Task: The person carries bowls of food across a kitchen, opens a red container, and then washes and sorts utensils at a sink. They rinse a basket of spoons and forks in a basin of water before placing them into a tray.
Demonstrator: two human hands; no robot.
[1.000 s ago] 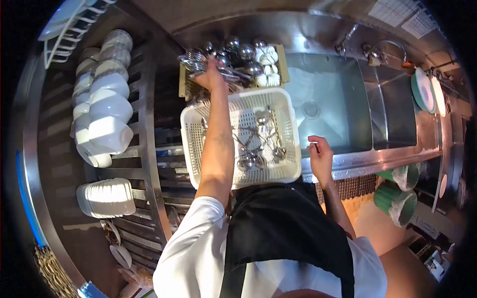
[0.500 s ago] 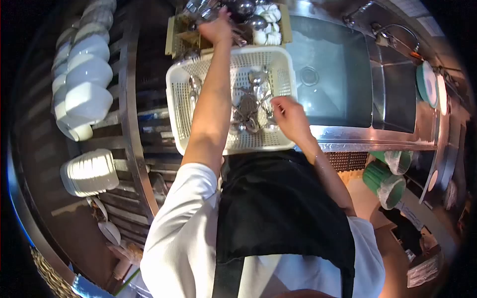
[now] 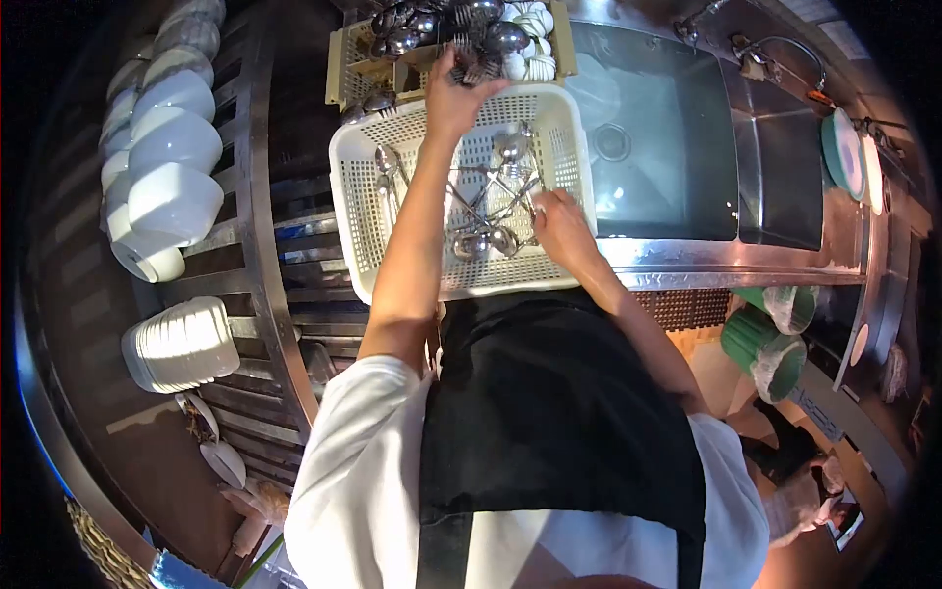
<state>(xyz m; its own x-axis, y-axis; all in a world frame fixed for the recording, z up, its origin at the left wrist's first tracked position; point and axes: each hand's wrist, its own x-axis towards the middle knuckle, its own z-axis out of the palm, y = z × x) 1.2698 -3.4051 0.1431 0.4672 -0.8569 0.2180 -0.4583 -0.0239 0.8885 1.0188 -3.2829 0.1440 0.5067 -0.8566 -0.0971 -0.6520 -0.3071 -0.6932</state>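
Observation:
A white perforated basket (image 3: 355,216) stands on the counter in front of me, with several metal spoons and ladles (image 3: 481,236) lying in it. My right hand (image 3: 557,221) is down inside the basket at its right side, fingers closed around the handles of spoons there. My left hand (image 3: 453,96) reaches over the basket's far rim, fingers spread, at the edge of a yellowish cutlery holder (image 3: 343,61). That holder is filled with upright metal ladles (image 3: 496,37) and white spoons (image 3: 535,54).
A steel sink (image 3: 677,147) lies right of the basket, with a tap (image 3: 775,54) behind it. White bowls (image 3: 167,196) and stacked plates (image 3: 182,344) sit on the slatted rack at left. Green plates (image 3: 839,157) and stacked green cups (image 3: 760,348) are at right.
My left hand has drawn back from the cutlery holder to the basket's far rim. My right hand went from the sink edge into the basket and closed on spoons.

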